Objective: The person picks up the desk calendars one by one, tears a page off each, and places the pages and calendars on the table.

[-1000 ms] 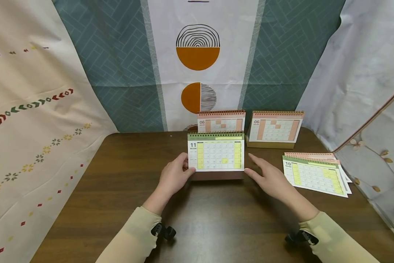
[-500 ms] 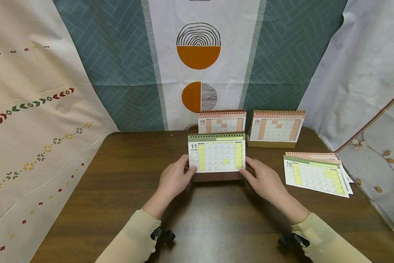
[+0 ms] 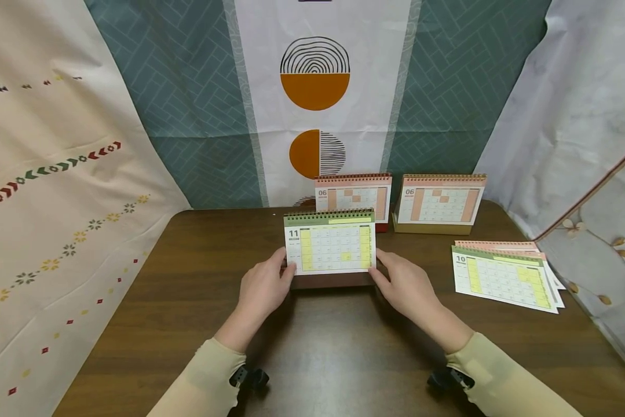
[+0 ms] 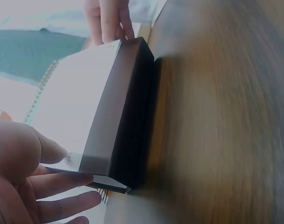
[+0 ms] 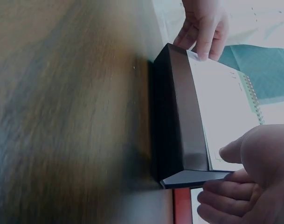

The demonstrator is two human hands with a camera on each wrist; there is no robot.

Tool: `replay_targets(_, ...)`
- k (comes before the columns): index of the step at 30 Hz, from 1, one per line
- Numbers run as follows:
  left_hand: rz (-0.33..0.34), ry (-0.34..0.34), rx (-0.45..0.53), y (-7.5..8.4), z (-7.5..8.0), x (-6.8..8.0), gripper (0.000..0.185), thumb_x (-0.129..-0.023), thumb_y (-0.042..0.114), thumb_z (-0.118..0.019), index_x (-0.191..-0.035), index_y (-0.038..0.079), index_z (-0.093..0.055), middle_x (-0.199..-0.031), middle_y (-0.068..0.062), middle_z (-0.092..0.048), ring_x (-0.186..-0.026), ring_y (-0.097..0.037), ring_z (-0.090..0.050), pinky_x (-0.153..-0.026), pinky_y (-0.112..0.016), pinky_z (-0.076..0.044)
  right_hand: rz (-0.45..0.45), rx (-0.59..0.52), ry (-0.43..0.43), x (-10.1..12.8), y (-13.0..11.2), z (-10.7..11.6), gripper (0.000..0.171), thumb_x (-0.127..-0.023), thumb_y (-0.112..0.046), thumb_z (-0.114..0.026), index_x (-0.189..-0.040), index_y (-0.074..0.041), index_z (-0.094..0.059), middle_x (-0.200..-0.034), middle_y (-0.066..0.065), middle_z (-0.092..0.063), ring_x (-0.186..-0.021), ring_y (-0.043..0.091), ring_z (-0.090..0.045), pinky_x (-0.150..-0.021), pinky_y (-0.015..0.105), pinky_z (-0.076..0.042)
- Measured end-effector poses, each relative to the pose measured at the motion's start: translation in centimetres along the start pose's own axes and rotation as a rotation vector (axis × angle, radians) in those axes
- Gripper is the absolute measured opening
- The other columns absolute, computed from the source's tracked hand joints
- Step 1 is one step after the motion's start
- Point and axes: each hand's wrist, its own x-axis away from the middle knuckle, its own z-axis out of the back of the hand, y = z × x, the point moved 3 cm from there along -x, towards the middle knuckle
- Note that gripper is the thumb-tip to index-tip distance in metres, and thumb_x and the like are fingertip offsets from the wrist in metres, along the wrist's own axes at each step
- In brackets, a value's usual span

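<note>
A standing desk calendar (image 3: 329, 248) with a green header, a page marked 11 and a dark brown base (image 4: 128, 112) stands on the wooden table (image 3: 187, 324). My left hand (image 3: 262, 285) grips its left end, thumb on the page front and fingers behind (image 4: 62, 186). My right hand (image 3: 403, 285) grips its right end the same way, thumb on the page (image 5: 235, 150). In each wrist view the opposite hand shows at the calendar's far end.
Two calendars showing 06 stand at the back, one (image 3: 353, 194) right behind the held one, another (image 3: 439, 202) to its right. A loose stack of calendar pages (image 3: 505, 275), top page 10, lies at the right. Patterned cloths hang around the table.
My right hand closed in and took hold of the calendar's right end. Both hands then slid the calendar a little to the left.
</note>
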Motion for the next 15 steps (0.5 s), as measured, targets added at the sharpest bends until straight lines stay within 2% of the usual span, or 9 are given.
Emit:
replay_targets(3,0.001,0.007,-0.011,-0.5,0.4,0.2,0.027,-0.109,0.026,-0.071,-0.133,0.013,-0.069,-0.100,-0.004,-0.080,-0.057,-0.021,-0.049,-0.053,-0.037,-0.035,0.019,0.004,0.006,-0.2,-0.5,-0.4,0.050,-0.107,-0.022,-0.075,-0.153,-0.003,-0.064,-0.139,0.020,-0.073,-0.123,0.039,-0.072,-0.089,0.060,-0.060)
replay_targets(7,0.009,0.020,-0.027,-1.5,0.8,0.5,0.027,-0.108,0.025,-0.073,-0.133,0.014,-0.069,-0.105,-0.003,-0.081,-0.059,-0.021,-0.053,-0.054,-0.038,-0.038,0.035,0.002,0.000,-0.6,-1.2,-1.0,0.050,-0.107,-0.022,-0.076,-0.152,-0.003,-0.064,-0.139,0.020,-0.073,-0.123,0.038,-0.073,-0.091,0.059,-0.060)
replay_targets(11,0.018,0.038,-0.040,-2.4,1.1,0.6,0.033,-0.105,0.022,-0.077,-0.137,0.014,-0.069,-0.112,-0.005,-0.082,-0.062,-0.021,-0.056,-0.055,-0.038,-0.039,0.046,0.010,-0.011,-1.1,-1.9,-1.5,0.050,-0.107,-0.023,-0.076,-0.151,-0.002,-0.065,-0.139,0.019,-0.073,-0.123,0.037,-0.073,-0.092,0.057,-0.061)
replay_targets(15,0.029,0.056,-0.046,-3.4,1.3,0.7,0.041,-0.102,0.017,-0.081,-0.140,0.010,-0.067,-0.110,-0.008,-0.083,-0.063,-0.021,-0.057,-0.055,-0.037,-0.038,0.066,0.026,-0.026,-1.6,-2.8,-2.0,0.047,-0.108,-0.023,-0.075,-0.149,-0.001,-0.067,-0.136,0.019,-0.075,-0.119,0.036,-0.074,-0.089,0.055,-0.061)
